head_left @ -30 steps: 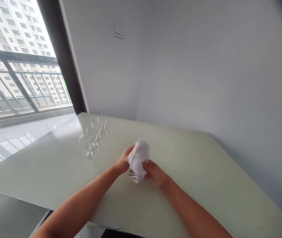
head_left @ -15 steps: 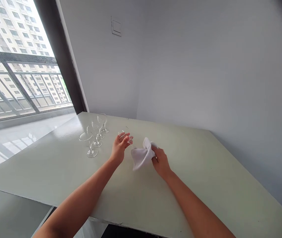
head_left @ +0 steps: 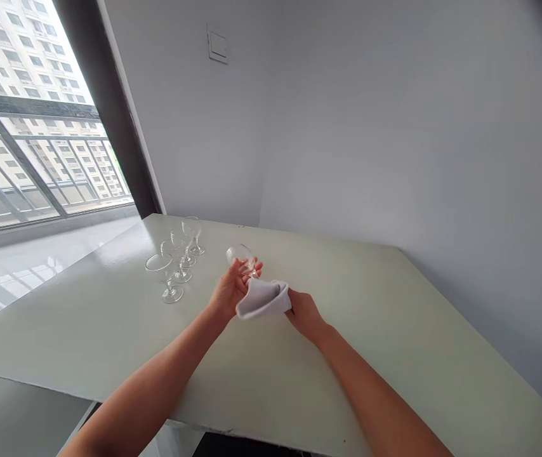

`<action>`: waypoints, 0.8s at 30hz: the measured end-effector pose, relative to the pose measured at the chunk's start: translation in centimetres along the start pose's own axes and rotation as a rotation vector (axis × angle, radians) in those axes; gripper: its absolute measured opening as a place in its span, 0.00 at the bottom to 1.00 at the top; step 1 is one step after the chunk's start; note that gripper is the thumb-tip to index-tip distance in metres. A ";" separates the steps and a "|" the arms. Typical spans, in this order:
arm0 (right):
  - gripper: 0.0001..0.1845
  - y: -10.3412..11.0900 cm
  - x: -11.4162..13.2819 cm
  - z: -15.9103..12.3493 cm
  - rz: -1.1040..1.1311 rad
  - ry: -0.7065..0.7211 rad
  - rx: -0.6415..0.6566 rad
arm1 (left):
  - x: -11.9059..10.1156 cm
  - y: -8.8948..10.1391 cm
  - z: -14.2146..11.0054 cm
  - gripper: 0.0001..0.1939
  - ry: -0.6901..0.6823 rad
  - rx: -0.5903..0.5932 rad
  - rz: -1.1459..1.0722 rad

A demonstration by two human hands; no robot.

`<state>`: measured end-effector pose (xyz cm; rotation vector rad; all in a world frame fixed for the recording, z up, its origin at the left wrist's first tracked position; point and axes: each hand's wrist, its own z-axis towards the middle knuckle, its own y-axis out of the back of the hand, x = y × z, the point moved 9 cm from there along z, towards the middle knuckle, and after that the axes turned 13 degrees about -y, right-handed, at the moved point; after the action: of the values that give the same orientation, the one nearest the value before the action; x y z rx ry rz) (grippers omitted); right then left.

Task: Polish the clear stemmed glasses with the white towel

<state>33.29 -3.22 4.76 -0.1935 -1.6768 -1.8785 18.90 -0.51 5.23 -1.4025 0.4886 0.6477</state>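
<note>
A clear stemmed glass (head_left: 239, 255) is tilted in my left hand (head_left: 231, 287), whose fingers wrap round its bowl. The glass's mouth points away to the upper left, and the cloth hides its foot. My right hand (head_left: 305, 312) is closed on a pale folded cloth (head_left: 264, 299), held at the stem end of the glass. The cloth's loose part spreads left, close by my left palm. Both hands are above the pale green table (head_left: 370, 355).
Several clear stemmed glasses stand upright in a row on the table's left, the nearest glass (head_left: 172, 293) closest to my left forearm. A grey wall (head_left: 370, 127) rises behind the table. A window with a railing (head_left: 47, 165) is at the left.
The cloth has moved left, onto the foot end of the glass, and its folds lie flatter. My right hand has shifted slightly left with it. The glass's bowl shows more plainly.
</note>
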 end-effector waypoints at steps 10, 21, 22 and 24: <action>0.18 5.2 3.1 1.1 0.181 0.006 -0.029 | -6.2 -1.4 -1.2 0.23 -0.697 0.060 0.543; 0.08 5.6 -8.7 6.0 0.403 -0.461 -0.291 | 3.0 -0.8 -1.5 0.42 -0.360 0.462 1.654; 0.10 6.7 -12.0 5.9 0.392 -0.538 -0.335 | 4.5 -0.1 -1.5 0.41 -0.277 0.518 1.711; 0.15 9.2 -18.4 5.1 0.367 -0.683 -0.416 | 6.4 0.5 -1.9 0.38 -0.220 0.596 1.779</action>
<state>51.45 7.60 4.57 -1.3413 -1.4638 -1.9562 23.43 -1.57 0.42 0.0066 1.5838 1.7989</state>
